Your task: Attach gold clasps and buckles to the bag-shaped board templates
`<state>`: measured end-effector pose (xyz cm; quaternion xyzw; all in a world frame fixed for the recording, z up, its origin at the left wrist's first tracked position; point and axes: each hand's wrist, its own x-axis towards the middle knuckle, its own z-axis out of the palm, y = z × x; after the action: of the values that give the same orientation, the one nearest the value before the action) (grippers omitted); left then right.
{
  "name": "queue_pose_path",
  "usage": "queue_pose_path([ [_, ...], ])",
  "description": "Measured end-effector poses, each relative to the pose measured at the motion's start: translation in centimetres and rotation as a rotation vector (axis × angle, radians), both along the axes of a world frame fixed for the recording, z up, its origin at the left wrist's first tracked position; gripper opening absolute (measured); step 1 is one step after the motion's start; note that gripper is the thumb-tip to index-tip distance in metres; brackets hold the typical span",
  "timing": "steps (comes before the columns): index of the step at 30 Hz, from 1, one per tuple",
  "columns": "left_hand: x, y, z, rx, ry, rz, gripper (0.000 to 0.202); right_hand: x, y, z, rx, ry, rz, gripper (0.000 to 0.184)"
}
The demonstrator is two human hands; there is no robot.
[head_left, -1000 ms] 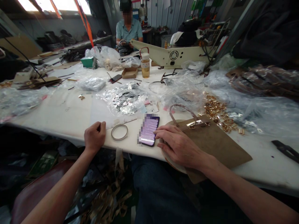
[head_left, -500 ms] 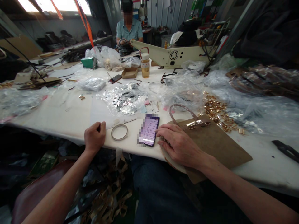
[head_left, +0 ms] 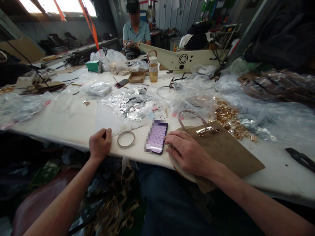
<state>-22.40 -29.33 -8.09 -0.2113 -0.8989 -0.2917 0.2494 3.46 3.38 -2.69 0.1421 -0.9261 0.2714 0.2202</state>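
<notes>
Left hand (head_left: 100, 143): fingers curled into a fist, contents hidden, at the table's (head_left: 71, 126) edge
Right hand (head_left: 189, 151): fingers half-curled, gripping nothing visible, over the brown bag (head_left: 228, 152)
Phone (head_left: 157, 138): flat beside those fingers, probably for easy reach

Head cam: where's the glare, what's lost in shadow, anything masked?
Head view: window blown out; sharp highlights on the plastic bag of silver pieces and a bright band low on the phone. Same view: area under the table mostly deep shadow; mosaic over the phone's left edge and the head of the person opposite.
</notes>
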Motion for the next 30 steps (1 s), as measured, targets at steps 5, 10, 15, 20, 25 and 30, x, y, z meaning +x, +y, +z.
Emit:
queue_pose_path([
  [5, 0.14, 0.09, 0.11, 0.013, 0.017, -0.016, 0.048, 0.08, -0.03, -0.12, -0.021, -0.013, 0.053, 0.024],
  [10, -0.02, -0.05, -0.08, 0.013, 0.021, -0.015, 0.049, 0.05, -0.13, 0.06, -0.007, -0.045, 0.164, 0.023],
  [15, -0.14, -0.10, -0.25, 0.010, 0.005, -0.001, 0.048, -0.03, -0.09, 0.00, -0.005, -0.043, 0.166, 0.024],
  [20, -0.05, -0.03, -0.16, 0.008, 0.012, -0.012, 0.049, 0.06, -0.11, -0.03, 0.001, -0.052, 0.141, 0.025],
  [25, 0.13, 0.05, 0.06, 0.017, 0.016, -0.016, 0.049, 0.01, -0.15, 0.19, 0.006, -0.049, 0.156, 0.025],
  [30, 0.14, 0.03, 0.05, 0.017, 0.009, -0.018, 0.048, -0.01, -0.10, 0.04, -0.002, -0.058, 0.148, 0.026],
])
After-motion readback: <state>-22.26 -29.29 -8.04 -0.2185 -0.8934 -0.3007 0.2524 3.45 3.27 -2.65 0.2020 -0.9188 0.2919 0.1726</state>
